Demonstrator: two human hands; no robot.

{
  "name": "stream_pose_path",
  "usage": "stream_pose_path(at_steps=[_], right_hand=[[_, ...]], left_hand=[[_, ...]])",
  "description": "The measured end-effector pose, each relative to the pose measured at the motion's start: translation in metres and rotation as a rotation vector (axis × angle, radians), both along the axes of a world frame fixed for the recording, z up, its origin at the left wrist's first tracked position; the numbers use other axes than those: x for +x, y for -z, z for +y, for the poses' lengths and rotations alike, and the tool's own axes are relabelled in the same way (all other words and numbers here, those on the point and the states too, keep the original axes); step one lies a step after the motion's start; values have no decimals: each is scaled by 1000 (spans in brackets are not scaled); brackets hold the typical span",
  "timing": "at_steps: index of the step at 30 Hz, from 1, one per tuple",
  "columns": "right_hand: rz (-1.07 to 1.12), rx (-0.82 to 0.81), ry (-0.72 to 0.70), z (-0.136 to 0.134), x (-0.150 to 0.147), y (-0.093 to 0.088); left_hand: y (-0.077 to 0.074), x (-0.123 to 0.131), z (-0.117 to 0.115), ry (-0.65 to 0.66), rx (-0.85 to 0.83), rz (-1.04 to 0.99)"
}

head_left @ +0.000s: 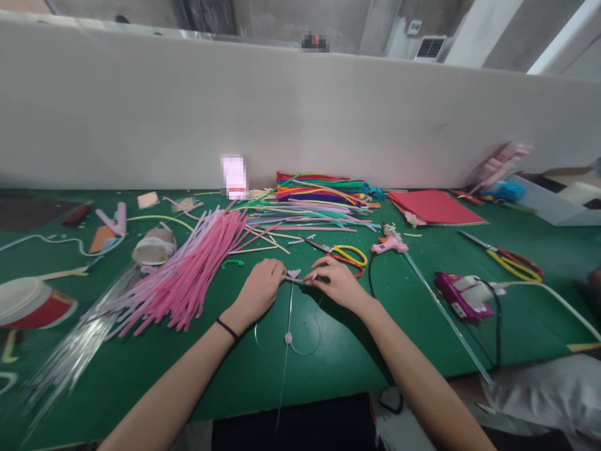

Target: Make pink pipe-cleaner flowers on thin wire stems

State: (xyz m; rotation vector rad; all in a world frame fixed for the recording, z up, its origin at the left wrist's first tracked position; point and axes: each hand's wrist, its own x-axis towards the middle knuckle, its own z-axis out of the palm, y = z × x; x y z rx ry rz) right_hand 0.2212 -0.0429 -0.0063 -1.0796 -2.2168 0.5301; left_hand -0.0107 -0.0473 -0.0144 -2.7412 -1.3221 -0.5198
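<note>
My left hand (260, 290) and my right hand (335, 280) meet over the green table (328, 363), both pinched on a small pink pipe-cleaner piece (294, 274) fixed to a thin wire (287, 326). The wire runs toward me, carries a small pink bead (288, 338), and has thin loops curving out on both sides. A black band sits on my left wrist. A big pile of pink pipe cleaners (197, 272) lies just left of my left hand. Yellow-and-red scissors (345, 254) lie just beyond my right hand.
Mixed coloured pipe cleaners (314, 191) lie at the back by the white wall. A pink glue gun (389, 244), a purple tool (462, 294) with a cable, more scissors (511, 262) and red sheets (434, 207) lie to the right. A tape roll (154, 246) and a red-and-white cup (30, 304) sit at left.
</note>
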Motion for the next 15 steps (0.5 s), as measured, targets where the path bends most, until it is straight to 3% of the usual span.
stream_pose_path(at_steps=[7,12,15], right_hand=[[-86,195,-94,2,-7,1],[-203,234,-69,2,-19,6],[-167,182,-75,3,-26,10]], left_hand=[[1,0,1,-18,11,61],[2,3,0,-40,30,111],[1,3,-1,-50,47,131]])
